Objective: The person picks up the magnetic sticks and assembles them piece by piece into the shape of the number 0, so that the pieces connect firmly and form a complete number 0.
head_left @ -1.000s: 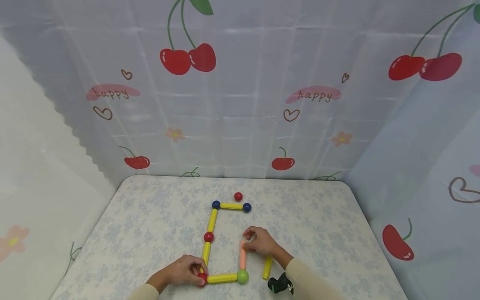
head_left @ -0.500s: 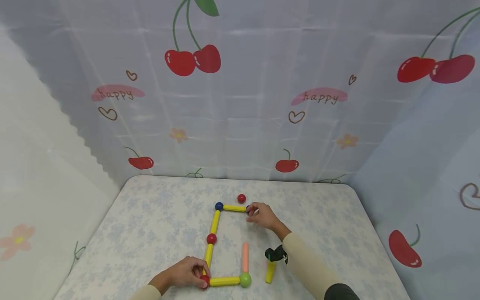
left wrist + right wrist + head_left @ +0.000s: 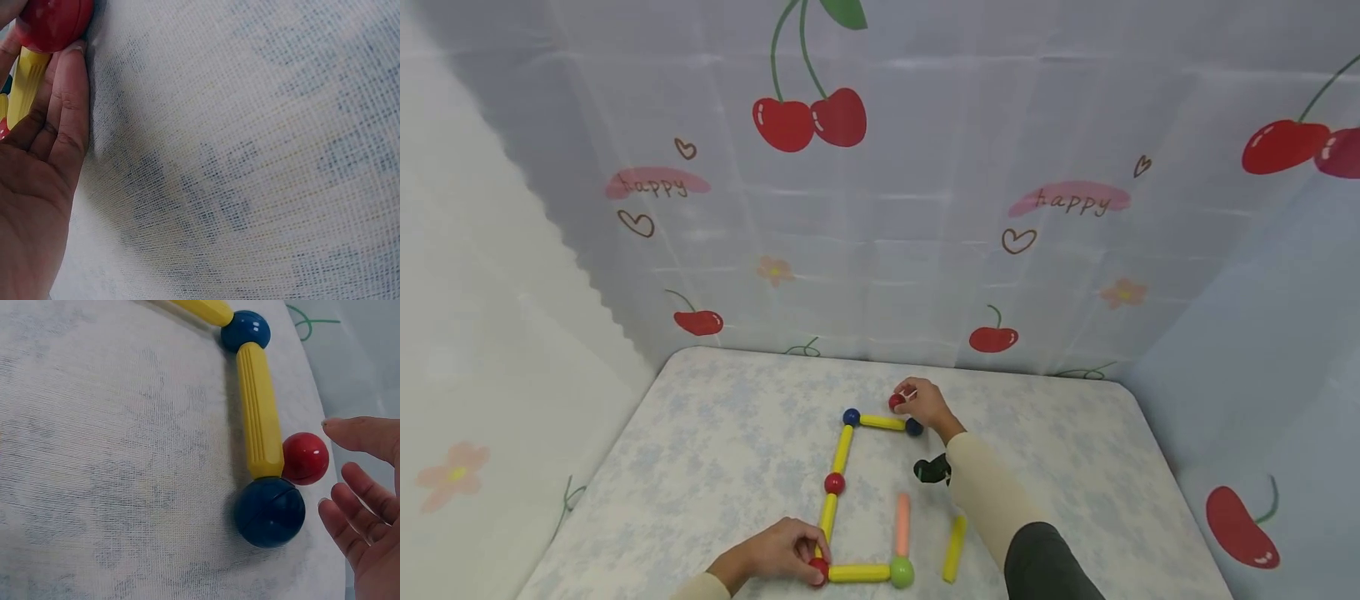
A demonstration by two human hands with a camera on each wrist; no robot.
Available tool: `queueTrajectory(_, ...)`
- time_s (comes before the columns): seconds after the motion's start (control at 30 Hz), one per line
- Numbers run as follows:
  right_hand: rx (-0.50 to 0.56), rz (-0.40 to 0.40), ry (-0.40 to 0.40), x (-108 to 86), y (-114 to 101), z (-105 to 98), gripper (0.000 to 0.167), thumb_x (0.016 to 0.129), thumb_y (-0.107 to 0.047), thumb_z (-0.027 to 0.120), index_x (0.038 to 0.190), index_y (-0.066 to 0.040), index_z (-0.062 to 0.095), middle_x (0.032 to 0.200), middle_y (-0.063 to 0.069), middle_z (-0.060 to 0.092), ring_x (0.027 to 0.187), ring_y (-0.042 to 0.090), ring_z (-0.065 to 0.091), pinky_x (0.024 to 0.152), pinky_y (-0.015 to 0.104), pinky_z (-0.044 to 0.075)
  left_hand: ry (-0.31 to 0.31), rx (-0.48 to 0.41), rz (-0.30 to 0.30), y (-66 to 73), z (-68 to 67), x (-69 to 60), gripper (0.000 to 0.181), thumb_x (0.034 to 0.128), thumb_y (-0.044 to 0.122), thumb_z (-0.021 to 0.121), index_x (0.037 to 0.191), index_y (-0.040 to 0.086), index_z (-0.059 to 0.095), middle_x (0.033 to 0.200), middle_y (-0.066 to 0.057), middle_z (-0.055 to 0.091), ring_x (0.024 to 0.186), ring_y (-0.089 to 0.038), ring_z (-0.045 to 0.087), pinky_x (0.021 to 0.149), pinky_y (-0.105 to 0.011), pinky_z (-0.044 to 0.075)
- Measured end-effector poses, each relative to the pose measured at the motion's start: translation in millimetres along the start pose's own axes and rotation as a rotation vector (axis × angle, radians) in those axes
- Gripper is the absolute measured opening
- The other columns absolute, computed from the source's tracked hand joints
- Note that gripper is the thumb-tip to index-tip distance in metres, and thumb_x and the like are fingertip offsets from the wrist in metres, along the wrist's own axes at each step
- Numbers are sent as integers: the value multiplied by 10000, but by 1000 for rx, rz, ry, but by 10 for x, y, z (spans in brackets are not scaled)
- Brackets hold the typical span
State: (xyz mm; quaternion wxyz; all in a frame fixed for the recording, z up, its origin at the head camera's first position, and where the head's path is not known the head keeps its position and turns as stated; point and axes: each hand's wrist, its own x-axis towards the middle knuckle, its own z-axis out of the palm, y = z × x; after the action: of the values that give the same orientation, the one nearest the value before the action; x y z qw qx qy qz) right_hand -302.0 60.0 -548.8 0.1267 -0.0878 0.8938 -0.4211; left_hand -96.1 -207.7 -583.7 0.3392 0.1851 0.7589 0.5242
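Note:
My left hand pinches a red ball at the near left corner of a ball-and-stick outline. Two yellow sticks and a middle red ball lead away to a blue ball. From there a yellow stick runs right to another blue ball. Behind that one lies a loose red ball. My right hand is beside it, thumb and fingers spread; the right wrist view shows a gap between them and the ball.
A yellow stick joins the near corner to a green ball, where a salmon stick points away from me. A loose yellow stick lies to the right. Patterned cloth covers the table; a cherry-print curtain hangs behind.
My right hand has moved away from me, from the far end of the salmon stick past the right blue ball to the loose red ball. My left hand keeps its pinch on the corner ball.

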Motion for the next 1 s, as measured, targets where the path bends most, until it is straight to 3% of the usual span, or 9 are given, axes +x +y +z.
queueTrajectory(0.3,-58,86,-29,120,69,147,238,846,-79,734,1076,-90,673,1153,134,563,986,271,546,823,383,509,-5,-17,-16,-66,29,25,145,843,173,751,968,108,716,739,87,605,635,-26,515,591,-162,423)
queueTrajectory(0.5,-107,45,-58,205,63,210,235,840,-56,716,1066,-97,667,1114,133,590,951,253,560,816,387,508,13,-1,-6,-64,7,30,141,842,182,754,961,116,717,723,98,589,627,-13,504,585,-156,412)
queueTrajectory(0.77,-81,-15,-4,61,49,135,286,882,-101,685,1162,-81,629,1127,119,602,992,267,563,829,408,502,1,-8,-6,-50,46,53,146,849,188,746,972,114,718,728,88,593,630,-24,506,589,-164,420)
queueTrajectory(1.0,15,-75,32,-181,38,129,254,891,-151,700,1116,-83,604,1121,94,621,971,238,592,766,359,520,13,22,-15,-105,-1,35,152,831,206,763,957,133,721,721,83,597,627,-35,515,578,-177,420)
